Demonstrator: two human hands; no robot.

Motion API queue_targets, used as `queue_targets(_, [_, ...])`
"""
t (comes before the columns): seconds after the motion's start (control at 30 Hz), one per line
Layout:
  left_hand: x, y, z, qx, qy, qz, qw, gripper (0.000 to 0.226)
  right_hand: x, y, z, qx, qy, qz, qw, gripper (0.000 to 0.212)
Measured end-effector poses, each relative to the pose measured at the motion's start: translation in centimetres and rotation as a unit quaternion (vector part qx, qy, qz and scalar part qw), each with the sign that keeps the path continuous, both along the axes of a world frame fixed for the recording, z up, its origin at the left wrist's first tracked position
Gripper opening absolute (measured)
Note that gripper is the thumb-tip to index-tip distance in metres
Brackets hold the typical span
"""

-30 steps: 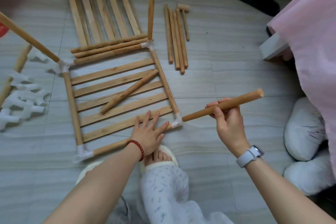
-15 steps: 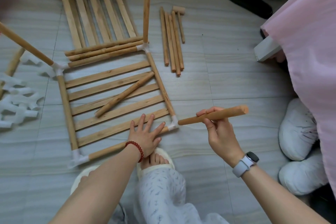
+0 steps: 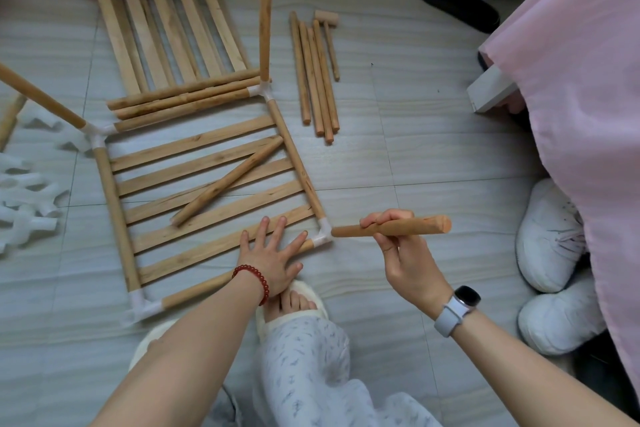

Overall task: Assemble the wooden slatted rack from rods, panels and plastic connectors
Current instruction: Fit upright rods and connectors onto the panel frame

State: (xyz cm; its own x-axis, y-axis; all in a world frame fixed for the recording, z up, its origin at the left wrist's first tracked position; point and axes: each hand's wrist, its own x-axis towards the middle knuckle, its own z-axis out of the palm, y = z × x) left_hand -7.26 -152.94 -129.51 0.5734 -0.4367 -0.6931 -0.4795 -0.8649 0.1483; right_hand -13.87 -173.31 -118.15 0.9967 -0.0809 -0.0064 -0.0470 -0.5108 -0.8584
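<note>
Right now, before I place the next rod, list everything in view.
frame: one, wood, white corner connectors, floor centre
upright rods: two, in far corners
loose rod: one, across the slats
spare panels: stacked, far left
spare rods: four, right of frame
mallet: one, wooden, beside them
connectors: several, white, left edge
shoes: two, white, right
left hand: flat on frame
right hand: grip on held rod, tip at near-right connector

no readable text, label, brand, number or sign shows on anything in view.
</note>
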Motion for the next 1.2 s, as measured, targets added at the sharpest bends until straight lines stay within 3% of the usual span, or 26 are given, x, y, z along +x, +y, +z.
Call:
queue_targets(0.23, [0.1,0.1,0.3,0.003,0.006,-0.004,1.0,0.06,-0.3,0.3,0.2,-0.01,0.025,0.027,0.999,0.039])
queue_targets(0.37, [0.1,0.0,0.5,0.008,0.007,-0.007,1.0,0.062,2.2,1.0,0.0,-0.067,0.071,-0.01,0.995,0.018])
queue_targets(0.53, [0.0,0.1,0.3,0.015,0.008,-0.005,1.0,0.063,1.0,2.1,-0.5,-0.105,0.013,-0.031,0.994,0.013])
queue_targets(0.77, [0.6,0.2,0.4,0.022,0.028,-0.009,0.999,0.065,0.7,2.7,-0.8,-0.122,0.002,-0.044,0.992,0.012])
queue_targets(1.2, [2.9,0.0,4.4,-0.008,0.1,0.044,0.994,0.068,0.0,3.0,-1.2,-0.053,0.096,-0.094,0.99,0.013])
